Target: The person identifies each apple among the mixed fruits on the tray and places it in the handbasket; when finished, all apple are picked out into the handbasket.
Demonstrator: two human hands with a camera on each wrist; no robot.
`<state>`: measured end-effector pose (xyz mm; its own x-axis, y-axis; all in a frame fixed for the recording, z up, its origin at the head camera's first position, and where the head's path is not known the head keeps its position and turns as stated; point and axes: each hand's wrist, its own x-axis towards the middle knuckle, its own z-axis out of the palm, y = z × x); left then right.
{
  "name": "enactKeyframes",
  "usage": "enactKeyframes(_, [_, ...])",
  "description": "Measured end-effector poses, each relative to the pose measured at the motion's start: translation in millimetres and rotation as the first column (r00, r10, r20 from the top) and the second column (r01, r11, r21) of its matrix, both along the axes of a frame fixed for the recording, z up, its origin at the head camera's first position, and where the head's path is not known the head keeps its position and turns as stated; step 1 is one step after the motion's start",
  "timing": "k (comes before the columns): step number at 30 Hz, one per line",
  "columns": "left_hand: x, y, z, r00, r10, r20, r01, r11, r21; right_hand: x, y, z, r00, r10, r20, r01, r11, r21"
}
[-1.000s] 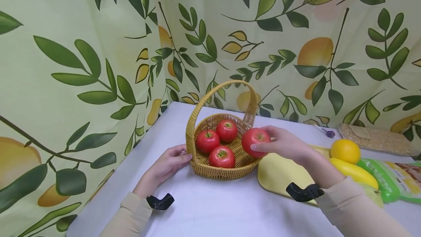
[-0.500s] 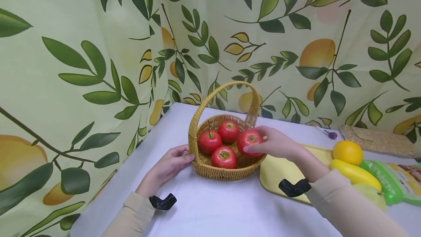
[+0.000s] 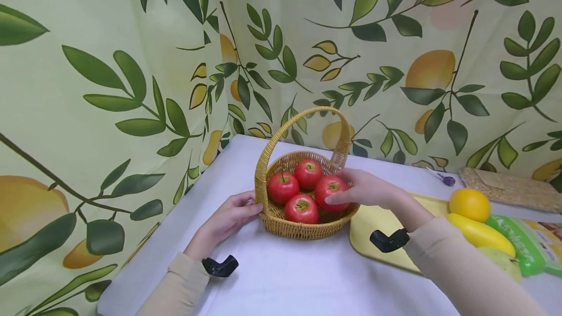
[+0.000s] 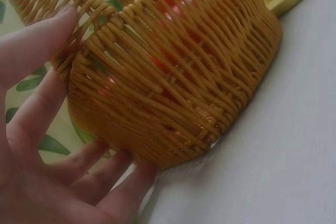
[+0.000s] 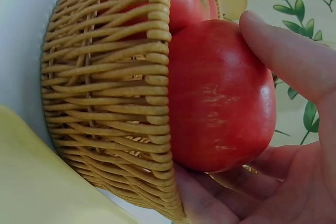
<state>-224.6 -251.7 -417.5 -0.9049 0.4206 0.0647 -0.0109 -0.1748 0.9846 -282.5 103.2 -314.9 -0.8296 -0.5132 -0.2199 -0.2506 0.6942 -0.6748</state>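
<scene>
A wicker basket (image 3: pixel 303 230) with a tall arched handle stands on the white table. My left hand (image 3: pixel 230 218) holds it at its left side; in the left wrist view, the thumb (image 4: pixel 39 40) lies against the handle's base and other fingers touch the woven wall. Inside the basket's right part, my right hand (image 3: pixel 366 188) grips a red apple (image 5: pixel 223 98), thumb on one side and fingers round the other. Three more red apples sit in the basket: one at left (image 3: pixel 283 187), one at back (image 3: pixel 308 173), one at front (image 3: pixel 301 208).
Right of the basket lies a yellow board (image 3: pixel 382 230), partly under my right forearm. Beyond it are an orange (image 3: pixel 470 204), a long yellow fruit (image 3: pixel 483 235), a pale green fruit (image 3: pixel 502 262) and a green package (image 3: pixel 520 247). A woven mat (image 3: pixel 509 187) lies behind.
My right hand has lowered the apple from over the basket's right rim into the basket, beside the other apples. My left hand has stayed at the basket's left side.
</scene>
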Motion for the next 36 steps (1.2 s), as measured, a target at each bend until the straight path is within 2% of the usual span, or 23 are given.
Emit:
enactKeyframes(9, [0.7, 1.4, -1.8, 1.000, -0.006, -0.006, 0.006, 1.000, -0.005, -7.5, -6, 5.6, 0.999, 0.052, 0.017, -0.053, 0.995, 0.083])
enactKeyframes(17, [-1.6, 0.8, -3.0, 1.000, -0.005, -0.018, 0.004, 1.000, -0.012, -14.2, -11, 12.1, 0.995, 0.086, 0.055, -0.091, 0.989, 0.112])
enactKeyframes(23, [0.2, 0.5, -1.3, 1.000, 0.012, -0.008, -0.012, 1.000, -0.022, -20.6, -14, 9.2, 0.996, 0.078, 0.039, -0.083, 0.987, 0.141])
enactKeyframes(30, [0.8, 1.4, -0.8, 1.000, 0.012, -0.009, -0.012, 1.000, -0.017, -20.3, -21, 0.4, 0.998, 0.057, 0.025, -0.060, 0.976, 0.207])
enactKeyframes(36, [-0.2, -1.2, -2.0, 1.000, 0.010, -0.013, -0.010, 1.000, -0.021, -20.0, -25, -6.5, 0.997, 0.080, 0.003, -0.078, 0.969, 0.234])
